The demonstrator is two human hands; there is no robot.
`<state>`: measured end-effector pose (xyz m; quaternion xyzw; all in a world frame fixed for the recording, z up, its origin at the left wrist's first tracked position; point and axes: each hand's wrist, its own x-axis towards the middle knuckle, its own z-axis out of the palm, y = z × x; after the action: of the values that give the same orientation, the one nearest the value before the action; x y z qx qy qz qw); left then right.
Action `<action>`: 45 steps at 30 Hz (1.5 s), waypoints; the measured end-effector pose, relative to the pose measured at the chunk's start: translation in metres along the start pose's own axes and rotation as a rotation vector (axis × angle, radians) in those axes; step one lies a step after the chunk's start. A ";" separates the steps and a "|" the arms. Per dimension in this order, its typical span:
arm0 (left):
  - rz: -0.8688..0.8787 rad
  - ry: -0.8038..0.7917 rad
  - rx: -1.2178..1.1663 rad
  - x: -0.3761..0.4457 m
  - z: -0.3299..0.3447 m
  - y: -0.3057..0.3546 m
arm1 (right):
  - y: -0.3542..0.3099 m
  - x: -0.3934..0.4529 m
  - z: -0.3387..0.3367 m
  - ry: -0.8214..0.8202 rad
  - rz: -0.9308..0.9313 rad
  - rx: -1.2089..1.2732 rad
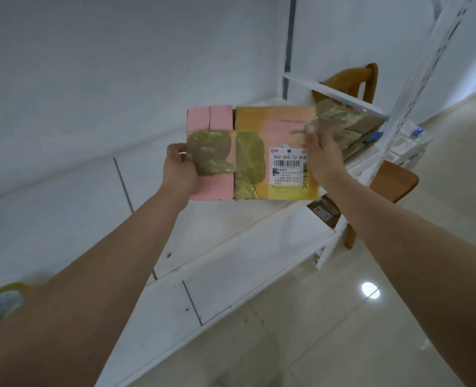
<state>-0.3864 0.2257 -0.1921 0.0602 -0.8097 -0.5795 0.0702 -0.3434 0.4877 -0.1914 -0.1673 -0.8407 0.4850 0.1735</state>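
Two grips hold a flat pink-and-yellow cardboard parcel (259, 127) in the air in front of the person, above a low white shelf board (231, 247). The left grip (179, 169) curls round the parcel's pink left edge and touches a wrinkled patch of brownish tape (210, 155). The right grip (319, 153) is at the yellow right edge, pinching a crumpled strip of clear tape (340, 121) that runs off past the parcel's upper right corner. A thin grey thing at its fingertips is too blurred to name. A white barcode label (288, 166) lies just left of that grip. Behind the parcel, brown cardboard boxes (362, 129) lie on a white metal rack (340, 97), with a wooden chair (368, 79) beyond. Glossy beige floor tiles (343, 331) spread out below.
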 end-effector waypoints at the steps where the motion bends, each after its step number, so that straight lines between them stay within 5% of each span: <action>1: -0.025 -0.005 -0.007 -0.004 -0.008 -0.003 | -0.002 -0.006 0.009 -0.027 0.027 0.035; 7: -0.150 -0.020 -0.044 -0.020 -0.065 -0.024 | -0.020 -0.055 0.042 0.002 -0.056 0.053; 11: -0.085 -0.010 -0.050 -0.037 -0.123 -0.036 | -0.050 -0.099 0.072 -0.001 -0.119 0.053; 25: -0.049 0.092 -0.071 -0.107 -0.434 -0.122 | -0.176 -0.287 0.276 -0.164 -0.142 0.255; 36: -0.125 0.190 -0.235 -0.102 -0.519 -0.139 | -0.262 -0.319 0.350 -0.308 -0.314 0.253; 45: -0.237 0.269 -0.387 -0.082 -0.561 -0.163 | -0.290 -0.342 0.399 -0.532 -0.206 0.461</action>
<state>-0.2002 -0.3338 -0.1717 0.2163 -0.6546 -0.7145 0.1190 -0.2545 -0.1056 -0.1695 0.0936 -0.7375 0.6682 0.0300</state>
